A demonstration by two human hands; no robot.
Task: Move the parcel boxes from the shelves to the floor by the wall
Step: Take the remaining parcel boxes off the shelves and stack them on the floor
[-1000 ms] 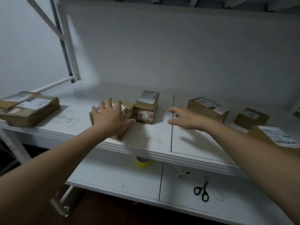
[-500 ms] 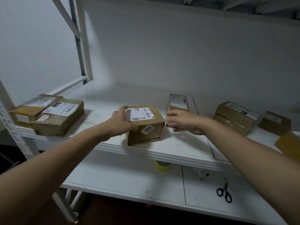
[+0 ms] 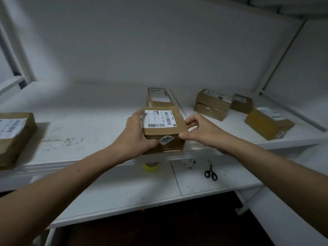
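Held parcel: a brown cardboard parcel box with a white barcode label (image 3: 164, 130), centre of the frame, at the front edge of the upper shelf. A small white sticker reading "7203" (image 3: 166, 139) sits on its near face. Whether its base rests on the shelf or is raised off it cannot be told.
Left hand: the left hand (image 3: 135, 136) grips the box's left side, fingers curled over the top left edge and thumb pressed on the near face just beside the sticker.
Right hand: the right hand (image 3: 198, 130) pinches the box's right side, thumb tip on the near right corner and curled fingers touching the upper right edge.
Upper shelf: a scuffed white board shelf (image 3: 85, 121), spanning the middle of the frame.
Behind the held parcel: a narrow brown cardboard box with a label on top (image 3: 158, 98), just beyond it toward the wall.
Right of centre: a low brown cardboard box (image 3: 211, 105) and, just beside it further right, a smaller dark brown cardboard box (image 3: 242, 103).
Far right: a tan cardboard box lying at an angle (image 3: 264, 123), with a label at its far end.
Left edge: a labelled brown cardboard box (image 3: 12, 137), partly cut off by the frame, well apart from the hands.
Lower shelf: a white lower board (image 3: 124, 189), below the upper shelf. On it are a yellow tape roll (image 3: 150, 167), partly hidden under the upper shelf's lip, black-handled scissors (image 3: 210, 173) and a small white object (image 3: 188, 163) too blurred to identify.
Background: a plain white wall (image 3: 159, 41), upper half of the frame.
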